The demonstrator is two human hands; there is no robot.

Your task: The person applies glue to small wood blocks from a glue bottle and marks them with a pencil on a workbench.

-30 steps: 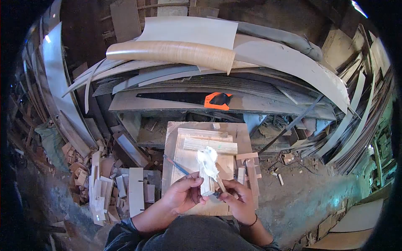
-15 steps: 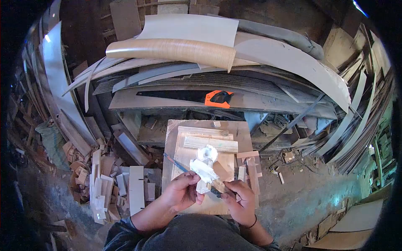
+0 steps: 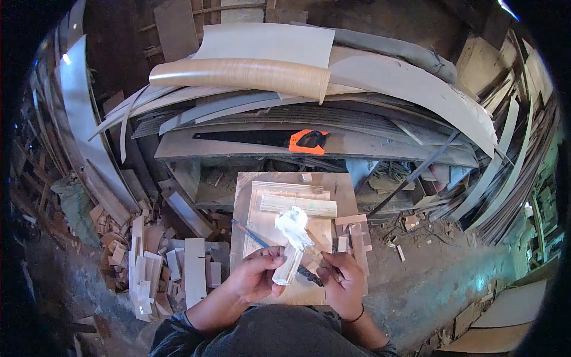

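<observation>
My left hand (image 3: 259, 273) is closed on a short pale wooden piece (image 3: 288, 266), held tilted over the board. White paste (image 3: 292, 226) covers its far end, bright and overexposed. My right hand (image 3: 343, 283) is pinched round a thin flat wooden strip (image 3: 311, 257), whose tip is close to the paste; its outline is partly blurred. Beneath both hands is a square wooden board (image 3: 244, 196) with a grooved wooden piece (image 3: 324, 207) across it. A blue thin tool (image 3: 250, 233) lies at the board's left.
An orange-handled saw (image 3: 308, 141) rests on the shelf ahead, below a rolled wood-grain sheet (image 3: 238, 74). Wood offcuts (image 3: 146, 273) are heaped on the floor at left. Small reddish blocks (image 3: 357, 238) are at the board's right edge. Long strips lean at far right.
The wooden piece in my left hand is turned more upright, with its shaft now exposed. My right hand has shifted slightly, and the white paste sits more compactly at the piece's far end.
</observation>
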